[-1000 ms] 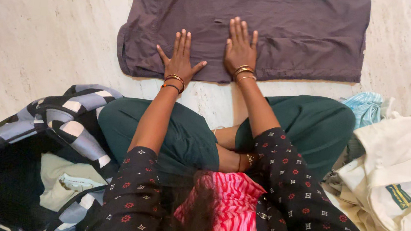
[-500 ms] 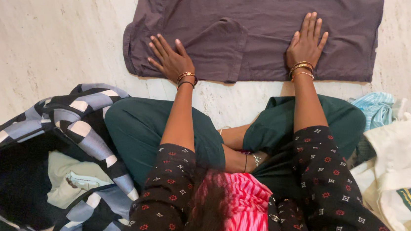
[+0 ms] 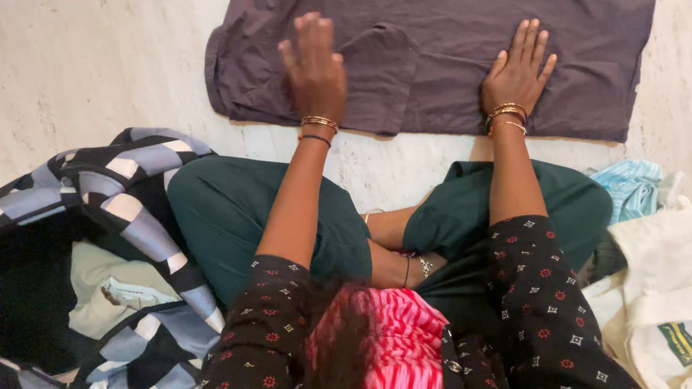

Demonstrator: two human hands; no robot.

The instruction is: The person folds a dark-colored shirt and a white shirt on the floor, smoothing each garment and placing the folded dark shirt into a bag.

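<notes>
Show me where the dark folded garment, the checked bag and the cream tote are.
Dark folded garment (image 3: 452, 29), head view, on its flat upper middle.
Checked bag (image 3: 136, 164), head view, on its blue and black checked rim.
Cream tote (image 3: 682, 257), head view, on its plain cream cloth.

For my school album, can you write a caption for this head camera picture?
Both hands, left hand and right hand, spread open on a dark purple-grey garment lying flat on a pale marble floor.
</notes>
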